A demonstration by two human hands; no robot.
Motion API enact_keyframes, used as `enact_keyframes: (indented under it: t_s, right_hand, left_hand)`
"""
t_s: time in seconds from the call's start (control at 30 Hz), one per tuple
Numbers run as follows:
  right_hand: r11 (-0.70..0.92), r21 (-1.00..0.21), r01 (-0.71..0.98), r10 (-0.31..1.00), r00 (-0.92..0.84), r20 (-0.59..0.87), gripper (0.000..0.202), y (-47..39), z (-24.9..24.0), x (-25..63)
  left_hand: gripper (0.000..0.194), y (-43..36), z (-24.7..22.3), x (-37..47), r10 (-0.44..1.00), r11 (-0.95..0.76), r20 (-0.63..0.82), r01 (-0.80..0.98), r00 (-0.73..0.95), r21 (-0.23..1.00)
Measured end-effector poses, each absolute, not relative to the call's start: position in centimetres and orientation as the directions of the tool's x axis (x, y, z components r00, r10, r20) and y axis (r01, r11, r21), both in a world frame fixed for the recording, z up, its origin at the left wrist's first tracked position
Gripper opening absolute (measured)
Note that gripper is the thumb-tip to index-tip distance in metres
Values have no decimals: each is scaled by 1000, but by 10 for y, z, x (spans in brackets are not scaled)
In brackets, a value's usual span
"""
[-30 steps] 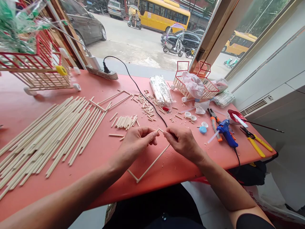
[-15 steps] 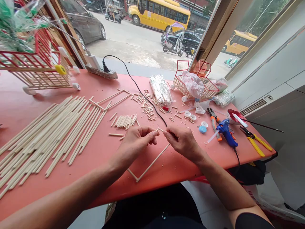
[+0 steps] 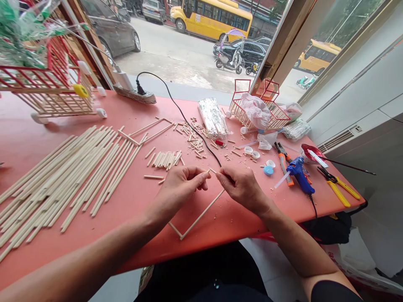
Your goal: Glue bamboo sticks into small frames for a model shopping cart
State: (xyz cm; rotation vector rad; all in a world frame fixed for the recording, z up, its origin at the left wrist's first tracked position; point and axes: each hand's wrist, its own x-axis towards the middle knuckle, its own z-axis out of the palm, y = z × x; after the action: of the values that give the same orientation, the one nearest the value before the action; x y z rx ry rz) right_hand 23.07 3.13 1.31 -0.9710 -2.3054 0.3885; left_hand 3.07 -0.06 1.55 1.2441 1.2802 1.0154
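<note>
My left hand [image 3: 189,178] is closed in a pinch on a thin wooden stick [image 3: 208,171], of which only the pale tip shows. Facing it across a small gap, my right hand [image 3: 241,186] grips another wooden stick [image 3: 213,170], its end pointing left. Below both hands, a long stick [image 3: 201,214] meets a second one at a corner near the table's front edge. The long one runs up to my right hand; the other passes beneath my left forearm. Whether these join the held sticks is hidden.
Many long sticks [image 3: 63,180] cover the left of the pink table. Short pieces [image 3: 166,160] lie ahead, crossed by a black cable [image 3: 185,119]. A blue glue gun [image 3: 300,174] and yellow-handled pliers [image 3: 338,186] lie right. Stick-built carts [image 3: 56,100] stand at the back.
Both hands hold the same pose, with the stick ends still apart. Outside the window, a scooter rider has moved left behind the dark parked car.
</note>
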Motion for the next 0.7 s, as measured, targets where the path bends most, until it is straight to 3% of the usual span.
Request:
enact_keyframes:
  t_s: [0.7]
  right_hand:
    - [693,-458,557,721,-539,436,31,31,13,231]
  left_hand:
    - [32,0,14,30,991,103,-114,140,74,985]
